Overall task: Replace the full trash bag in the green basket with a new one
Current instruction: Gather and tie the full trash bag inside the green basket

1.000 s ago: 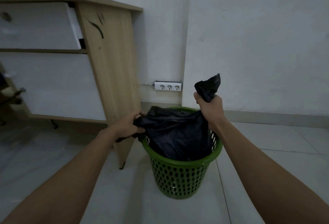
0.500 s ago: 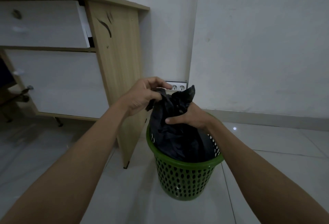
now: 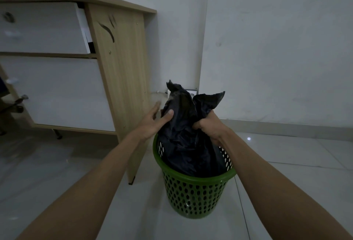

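A green perforated basket (image 3: 193,192) stands on the tiled floor beside a desk leg. A full black trash bag (image 3: 183,140) sits inside it, its gathered top sticking up above the rim. My right hand (image 3: 209,127) grips the bunched neck of the bag on its right side. Against the bag's left side lies my left hand (image 3: 155,121), fingers straight, thumb pressing the plastic. The bag's bottom is hidden inside the basket.
A wooden desk (image 3: 122,71) with white drawers stands just left of the basket. A white power strip (image 3: 192,92) is on the wall behind the bag. Pale floor tiles (image 3: 286,154) stretch right and toward me.
My left hand let go of the bag's top and now lies straight-fingered against its left side. My right hand moved from over the bag to gripping its neck on the right.
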